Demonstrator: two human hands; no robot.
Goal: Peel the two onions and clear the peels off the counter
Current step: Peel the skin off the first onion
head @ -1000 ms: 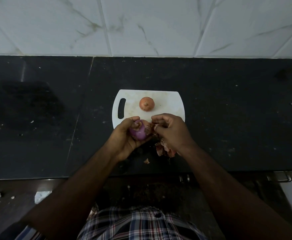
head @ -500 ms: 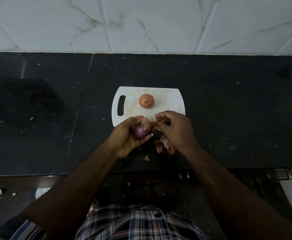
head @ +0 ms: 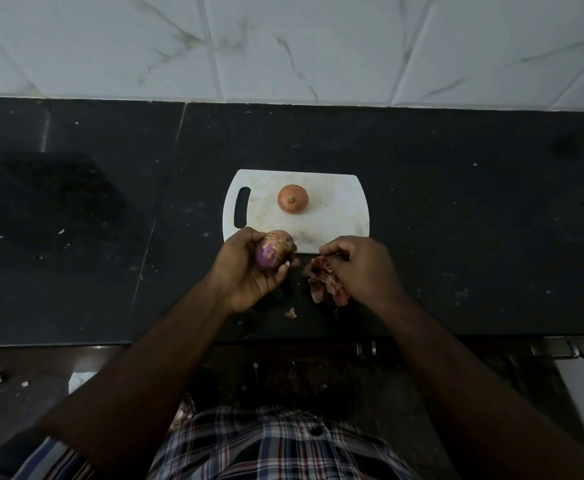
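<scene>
1. Left hand (head: 249, 268) grips onion 1 (head: 272, 250), fingers and thumb curled round it, held above the front edge of the white cutting board (head: 335, 216). Purple flesh shows over most of its visible face; patches of dry brown skin cling to the upper part. Judged mostly peeled, not finished.
2. Right hand (head: 363, 268) has its fingers curled; the fingertips pinch a scrap of peel at the top of the peel pile (head: 325, 282). The pile lies on the dark table (head: 456, 237), just in front of the board and partly under this hand.
3. 1 small loose peel fragment (head: 290, 313) lies on the table nearer the person, apart from the pile.
4. Onion 2 (head: 293, 198) sits on the board, full orange-brown skin intact: untouched.
5. Remaining, by my estimate: strip the last skin from onion 1, peel onion 2 entirely, then gather pile and fragment off the table. Well under half done.
</scene>
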